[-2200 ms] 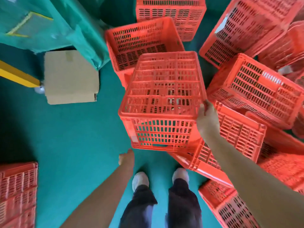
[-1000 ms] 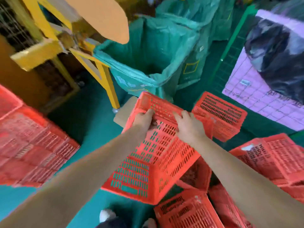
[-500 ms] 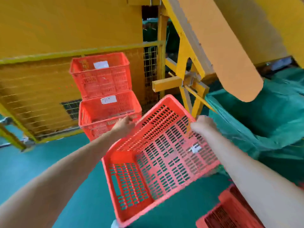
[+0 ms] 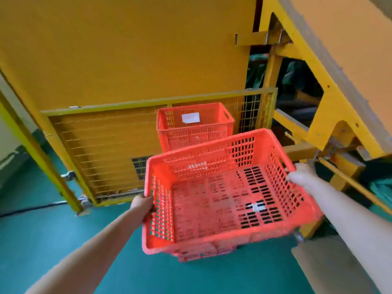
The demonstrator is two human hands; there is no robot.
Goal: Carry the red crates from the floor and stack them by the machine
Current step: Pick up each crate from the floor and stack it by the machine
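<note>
Both hands, left hand (image 4: 142,205) and right hand (image 4: 301,174), fingers curled around opposite rims, hold a red crate (image 4: 224,194) before the stacked crates (image 4: 194,126) beside the yellow machine (image 4: 127,49).

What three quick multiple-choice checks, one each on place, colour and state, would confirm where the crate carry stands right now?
1. Where is the stack of crates?
A. Against the yellow mesh guard
B. On a green bag
C. On a cardboard box

2. What colour is the floor?
A. Grey
B. Teal green
C. Yellow

3. How is the carried crate held?
A. By one hand only
B. Resting on the floor
C. By both hands, open side up

Answers:
1. A, the stack stands right before the mesh guard of the machine.
2. B, the floor shows teal green around the arms.
3. C, the left hand and right hand grip opposite sides, with the empty inside facing up.
</note>
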